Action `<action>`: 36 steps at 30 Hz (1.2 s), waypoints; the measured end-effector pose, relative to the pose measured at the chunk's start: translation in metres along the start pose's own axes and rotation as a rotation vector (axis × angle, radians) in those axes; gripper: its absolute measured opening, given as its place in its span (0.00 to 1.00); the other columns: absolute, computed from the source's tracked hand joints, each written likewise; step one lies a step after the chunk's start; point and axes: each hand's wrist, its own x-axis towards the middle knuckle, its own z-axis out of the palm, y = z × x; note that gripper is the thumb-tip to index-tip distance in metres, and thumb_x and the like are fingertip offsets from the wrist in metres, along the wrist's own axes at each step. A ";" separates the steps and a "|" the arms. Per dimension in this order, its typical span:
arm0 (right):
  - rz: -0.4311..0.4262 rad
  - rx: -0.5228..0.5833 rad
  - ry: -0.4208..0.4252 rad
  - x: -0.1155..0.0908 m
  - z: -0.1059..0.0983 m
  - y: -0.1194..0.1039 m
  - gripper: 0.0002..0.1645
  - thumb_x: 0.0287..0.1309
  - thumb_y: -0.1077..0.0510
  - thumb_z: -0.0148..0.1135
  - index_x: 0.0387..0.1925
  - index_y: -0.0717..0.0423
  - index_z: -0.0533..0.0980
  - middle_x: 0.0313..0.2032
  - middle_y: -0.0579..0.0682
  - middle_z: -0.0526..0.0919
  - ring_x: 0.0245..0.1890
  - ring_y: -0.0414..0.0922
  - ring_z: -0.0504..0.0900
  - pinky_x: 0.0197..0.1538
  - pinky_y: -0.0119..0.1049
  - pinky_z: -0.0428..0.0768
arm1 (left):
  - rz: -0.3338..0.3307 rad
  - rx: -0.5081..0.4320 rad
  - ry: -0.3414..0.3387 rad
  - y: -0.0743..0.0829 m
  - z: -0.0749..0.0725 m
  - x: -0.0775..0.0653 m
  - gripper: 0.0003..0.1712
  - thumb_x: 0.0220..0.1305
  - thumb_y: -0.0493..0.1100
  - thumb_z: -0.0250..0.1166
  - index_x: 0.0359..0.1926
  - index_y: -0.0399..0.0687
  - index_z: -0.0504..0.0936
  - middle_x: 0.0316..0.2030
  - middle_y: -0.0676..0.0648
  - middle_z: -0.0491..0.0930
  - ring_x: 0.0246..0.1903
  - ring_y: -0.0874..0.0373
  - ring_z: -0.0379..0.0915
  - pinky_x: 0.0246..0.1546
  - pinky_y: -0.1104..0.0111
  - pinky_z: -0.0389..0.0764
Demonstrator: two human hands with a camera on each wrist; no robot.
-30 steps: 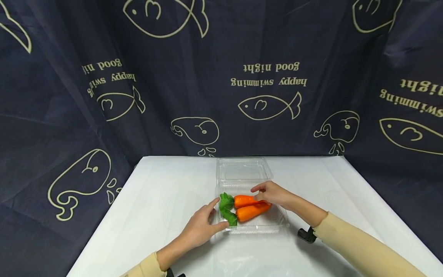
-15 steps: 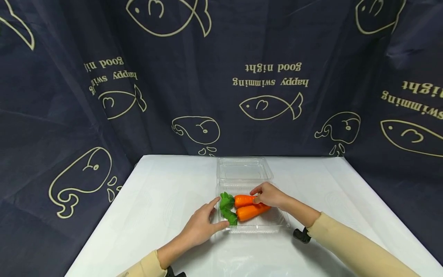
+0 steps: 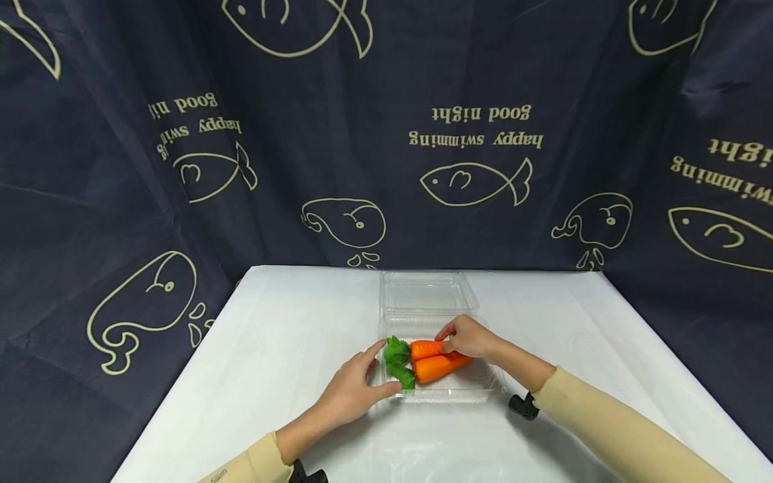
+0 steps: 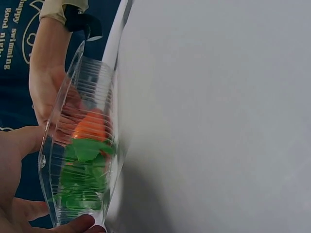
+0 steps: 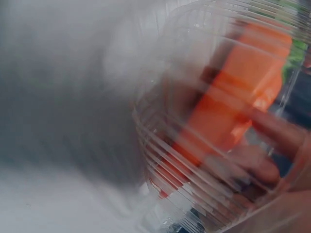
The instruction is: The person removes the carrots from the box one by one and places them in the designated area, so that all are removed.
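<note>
Two orange carrots with green tops lie side by side in a clear plastic clamshell box, leaves toward the left. My right hand reaches in from the right and grips the far carrot with thumb and fingers. Directly in front lies the near carrot. At the box's left side my left hand spreads thumb and fingers, their tips touching its edge beside the green leaves. The left wrist view shows the leaves through the ribbed wall. Blur softens the right wrist view, where an orange carrot shows.
The box's lid is folded back, flat on the white table behind the base. A dark blue curtain with fish prints hangs past the table's far edge. Each wrist carries a black camera mount.
The right hand and forearm have shifted slightly left over the far carrot. The left hand keeps its place at the box. The whole head view has tilted a little.
</note>
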 end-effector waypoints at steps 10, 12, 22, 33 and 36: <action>-0.010 -0.064 0.007 0.004 0.003 -0.001 0.11 0.51 0.59 0.77 0.37 0.57 0.88 0.29 0.47 0.81 0.33 0.44 0.70 0.37 0.33 0.66 | -0.002 0.009 0.002 0.000 0.000 0.001 0.50 0.59 0.63 0.71 0.76 0.49 0.62 0.56 0.38 0.79 0.58 0.44 0.75 0.61 0.45 0.73; -0.016 -0.068 0.006 0.005 0.003 0.000 0.11 0.50 0.57 0.78 0.37 0.57 0.88 0.31 0.47 0.84 0.33 0.44 0.70 0.36 0.33 0.66 | -0.004 0.008 0.002 0.000 -0.001 0.001 0.51 0.59 0.63 0.71 0.76 0.49 0.62 0.55 0.38 0.79 0.58 0.44 0.75 0.61 0.45 0.73; -0.046 -0.093 0.025 0.005 0.005 0.003 0.12 0.50 0.53 0.78 0.35 0.55 0.89 0.37 0.47 0.88 0.36 0.43 0.74 0.40 0.34 0.71 | -0.012 0.009 0.007 0.002 -0.001 0.002 0.51 0.59 0.63 0.71 0.76 0.50 0.62 0.54 0.39 0.80 0.56 0.44 0.75 0.60 0.45 0.73; -0.015 0.029 -0.069 0.004 -0.002 0.010 0.15 0.50 0.64 0.74 0.42 0.59 0.87 0.29 0.47 0.79 0.30 0.43 0.70 0.32 0.32 0.68 | -0.013 0.005 0.010 0.003 0.000 0.000 0.50 0.59 0.62 0.71 0.76 0.50 0.62 0.55 0.38 0.79 0.57 0.44 0.76 0.60 0.45 0.73; -0.008 0.024 -0.060 0.006 -0.001 0.011 0.15 0.48 0.64 0.75 0.41 0.58 0.87 0.31 0.48 0.81 0.31 0.43 0.70 0.32 0.32 0.68 | -0.009 0.005 0.013 0.003 0.000 0.000 0.51 0.59 0.62 0.72 0.76 0.48 0.61 0.54 0.39 0.79 0.57 0.45 0.75 0.60 0.46 0.73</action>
